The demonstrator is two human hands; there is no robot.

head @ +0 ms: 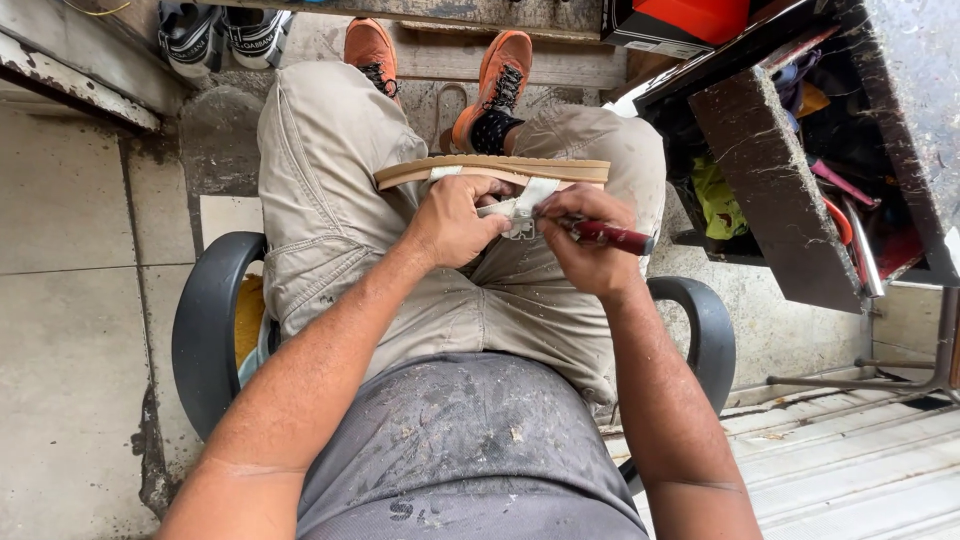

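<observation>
Both hands on lap-held sandal

Worn grey tile floor spreads out left, stained along the joints. A black armchair sits centre, armrests curving both sides. Far left, a concrete ledge with sneakers beside it. Right, a scuffed dark workbench crammed with clutter, daylight everywhere.

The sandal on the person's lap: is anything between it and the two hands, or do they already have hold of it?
Nothing visible stands between them. The left hand grips the pale strap of the sandal directly, and the right hand holds a red-handled tool with its tip at that strap. The sandal rests on the thighs.
</observation>
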